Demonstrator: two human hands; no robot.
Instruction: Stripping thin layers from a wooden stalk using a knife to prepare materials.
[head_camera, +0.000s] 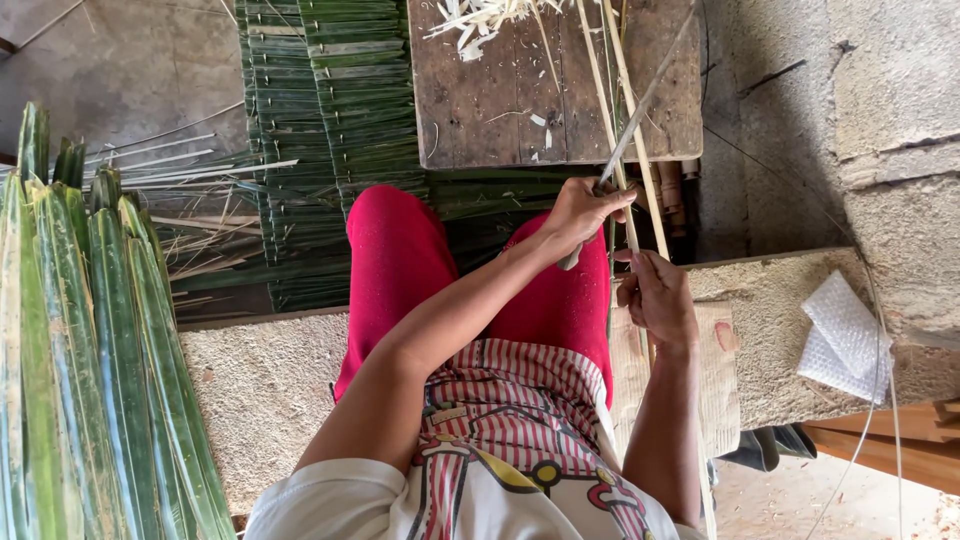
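Looks like mid-stripping: left hand (582, 212) is closed round a knife (632, 118), right hand (655, 295) pinches a pale leaf rib (617, 140) at the wooden board's (480, 100) near edge. Next stroke probably needs a steady blade angle.

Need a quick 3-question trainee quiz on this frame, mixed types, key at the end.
1. True or false: the left hand grips a knife against the pale strip.
2. The wooden board carries: A) pale shavings B) fruit C) rope.
3. Fill in: the right hand pinches the strip's ____ end.

Key: 1 true; 2 A; 3 lower.
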